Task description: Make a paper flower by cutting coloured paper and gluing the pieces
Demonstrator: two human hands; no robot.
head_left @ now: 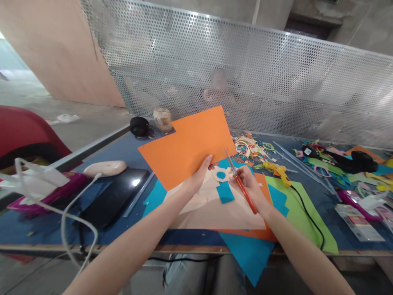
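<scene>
My left hand (202, 170) grips the lower edge of a large orange sheet of paper (187, 147), which is raised above the table and has a notch cut from its upper left. Red-handled scissors (244, 192) lie in my right hand (245, 180), blades pointing up toward the orange paper's right edge. Just below the hands, a cream paper ring with a toothed edge (227, 177) and a small blue paper piece (225, 194) rest on a pale sheet (221, 217). Whether the scissor blades touch the orange paper I cannot tell.
Right of the papers lies a yellow glue gun (278, 170) on green paper (316, 219). Paper scraps (250, 147) pile up before a perforated metal panel (190, 61). On the left are a black phone (116, 198), a white cable (66, 209) and a purple power strip (75, 182).
</scene>
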